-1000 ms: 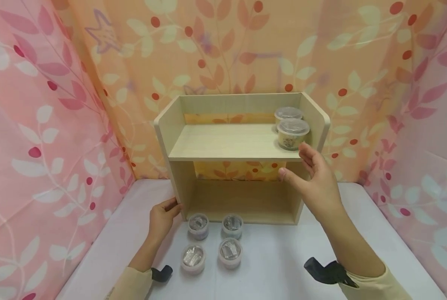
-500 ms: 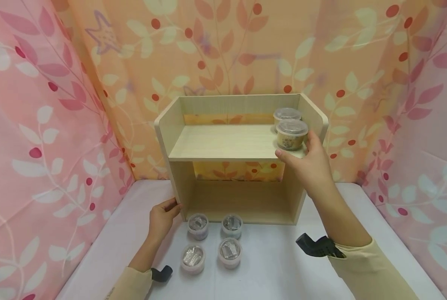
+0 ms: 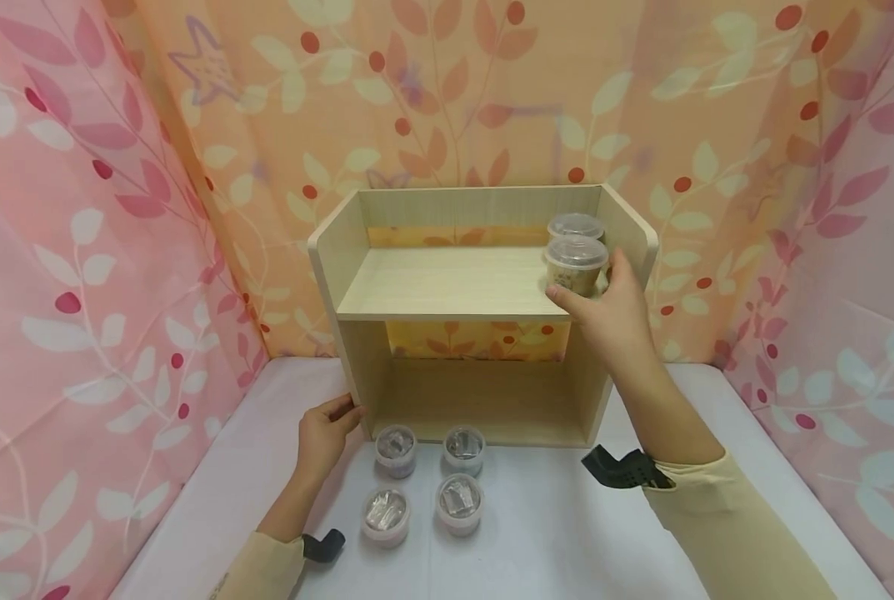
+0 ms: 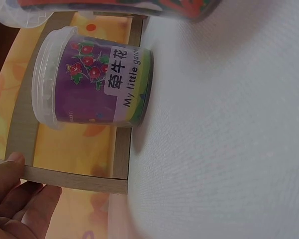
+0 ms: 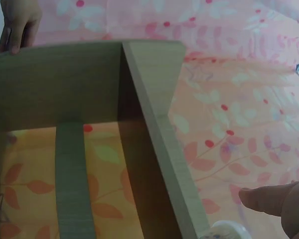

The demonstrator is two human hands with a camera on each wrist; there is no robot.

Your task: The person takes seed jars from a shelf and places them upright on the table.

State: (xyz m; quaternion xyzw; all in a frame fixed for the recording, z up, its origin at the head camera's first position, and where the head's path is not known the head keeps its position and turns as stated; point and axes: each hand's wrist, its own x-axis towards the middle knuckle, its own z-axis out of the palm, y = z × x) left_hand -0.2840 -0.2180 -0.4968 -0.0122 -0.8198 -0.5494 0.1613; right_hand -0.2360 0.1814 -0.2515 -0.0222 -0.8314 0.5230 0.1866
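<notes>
My left hand [image 3: 325, 437] pinches the front edge of the left side panel of a pale two-tier wooden shelf [image 3: 447, 283]. In the left wrist view its thumb and fingers [image 4: 42, 201] lie on either side of that panel. High on the right, my right hand [image 3: 619, 312] holds a lidded plastic tub [image 3: 576, 267] over the upper board, thumb in front and fingers at its right side. Whether the tub touches the board cannot be told. Behind it stands a second lidded tub [image 3: 576, 225], partly hidden. Only the thumb [image 5: 264, 199] and a bit of tub lid [image 5: 228, 231] show in the right wrist view.
Several lidded tubs, such as this front one [image 3: 459, 504], stand on the white tablecloth [image 3: 536, 533] before the shelf. A purple-labelled tub [image 4: 92, 79] reads "My little garden". Floral curtains [image 3: 447, 92] enclose the table at the back and sides.
My right hand has moved up and left from beside the front upper tub and taken hold of it. That tub has shifted slightly left and back. The left hand has stayed put.
</notes>
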